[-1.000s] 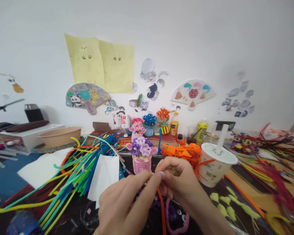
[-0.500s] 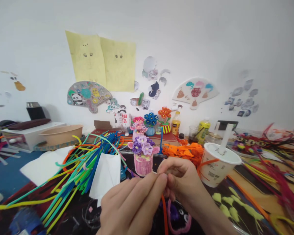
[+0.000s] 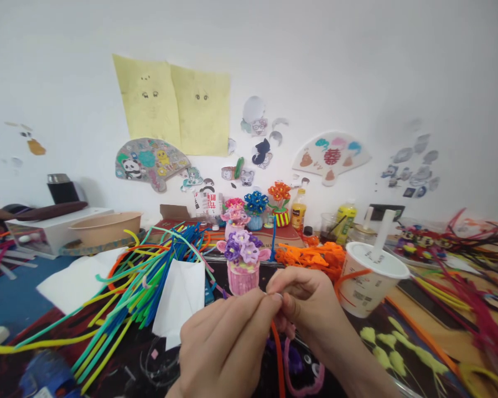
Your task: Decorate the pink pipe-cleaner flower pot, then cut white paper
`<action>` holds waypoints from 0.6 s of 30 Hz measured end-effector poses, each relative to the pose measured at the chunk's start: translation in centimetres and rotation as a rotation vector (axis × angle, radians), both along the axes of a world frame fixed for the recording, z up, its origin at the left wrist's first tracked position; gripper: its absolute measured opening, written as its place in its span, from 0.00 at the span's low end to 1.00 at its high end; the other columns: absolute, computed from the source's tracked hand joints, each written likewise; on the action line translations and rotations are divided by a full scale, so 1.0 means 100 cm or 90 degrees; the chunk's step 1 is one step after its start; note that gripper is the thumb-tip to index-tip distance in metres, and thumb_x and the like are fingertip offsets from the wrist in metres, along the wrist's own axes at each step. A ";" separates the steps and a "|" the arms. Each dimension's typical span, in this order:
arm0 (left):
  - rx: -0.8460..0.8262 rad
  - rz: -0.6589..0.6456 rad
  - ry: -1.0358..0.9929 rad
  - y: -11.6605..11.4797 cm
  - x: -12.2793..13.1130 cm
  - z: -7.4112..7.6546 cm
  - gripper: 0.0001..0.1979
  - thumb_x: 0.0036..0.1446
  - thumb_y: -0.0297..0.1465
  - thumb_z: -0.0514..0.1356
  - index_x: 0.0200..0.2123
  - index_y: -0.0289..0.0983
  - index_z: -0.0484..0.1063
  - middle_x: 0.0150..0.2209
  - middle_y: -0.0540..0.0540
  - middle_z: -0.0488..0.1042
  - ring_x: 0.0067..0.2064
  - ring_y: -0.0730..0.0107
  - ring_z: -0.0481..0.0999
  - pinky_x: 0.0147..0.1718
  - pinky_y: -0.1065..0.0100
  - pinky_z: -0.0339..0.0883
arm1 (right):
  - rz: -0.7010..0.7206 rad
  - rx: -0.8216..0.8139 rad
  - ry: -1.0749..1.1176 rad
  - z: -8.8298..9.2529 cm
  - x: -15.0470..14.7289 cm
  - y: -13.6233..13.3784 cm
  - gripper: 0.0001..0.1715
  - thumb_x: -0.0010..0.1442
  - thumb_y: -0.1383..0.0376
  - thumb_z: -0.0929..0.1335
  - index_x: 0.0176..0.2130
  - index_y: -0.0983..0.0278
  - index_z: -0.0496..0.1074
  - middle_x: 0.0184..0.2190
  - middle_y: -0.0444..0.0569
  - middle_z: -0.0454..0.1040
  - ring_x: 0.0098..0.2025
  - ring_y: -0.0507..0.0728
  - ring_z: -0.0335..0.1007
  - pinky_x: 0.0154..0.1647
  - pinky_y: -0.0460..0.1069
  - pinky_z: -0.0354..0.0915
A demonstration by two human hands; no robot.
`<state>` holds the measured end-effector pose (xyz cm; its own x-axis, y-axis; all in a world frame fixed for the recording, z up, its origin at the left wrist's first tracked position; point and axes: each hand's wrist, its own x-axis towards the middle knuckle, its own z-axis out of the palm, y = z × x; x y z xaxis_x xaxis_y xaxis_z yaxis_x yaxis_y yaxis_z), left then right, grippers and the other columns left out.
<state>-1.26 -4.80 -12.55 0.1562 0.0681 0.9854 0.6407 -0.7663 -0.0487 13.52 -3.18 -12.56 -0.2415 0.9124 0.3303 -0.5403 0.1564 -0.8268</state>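
My left hand [image 3: 228, 342] and my right hand [image 3: 311, 315] meet at the fingertips in the middle of the view, both closed in a pinch. What they pinch is small and mostly covered by the fingers; only a pale speck shows. An orange pipe cleaner [image 3: 279, 359] runs downward from just below the fingers, and I cannot tell whether they hold it. Beneath the right hand lies a pink pipe-cleaner loop [image 3: 305, 391], around something purple and dark. Right behind the hands stands a pink pipe-cleaner pot [image 3: 243, 279] with purple flowers [image 3: 243, 247].
Loose green, blue and yellow pipe cleaners [image 3: 149, 282] spread on the left beside a white paper [image 3: 181, 298]. A lidded cup [image 3: 363, 287] with a straw stands close to my right hand. Orange pipe-cleaner pieces [image 3: 311, 257] lie behind; pale yellow-green pieces [image 3: 396, 359] lie front right.
My left hand has shifted slightly to the right and its fingers are a little more bunched. My right hand stays almost in place, with the fingertips still together.
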 end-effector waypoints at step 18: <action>-0.021 0.010 0.044 -0.003 -0.005 0.007 0.07 0.59 0.22 0.60 0.36 0.34 0.78 0.31 0.50 0.82 0.31 0.77 0.81 0.36 0.79 0.75 | -0.014 0.010 0.006 -0.001 -0.003 -0.002 0.13 0.46 0.58 0.79 0.28 0.65 0.80 0.17 0.45 0.73 0.15 0.47 0.66 0.13 0.38 0.61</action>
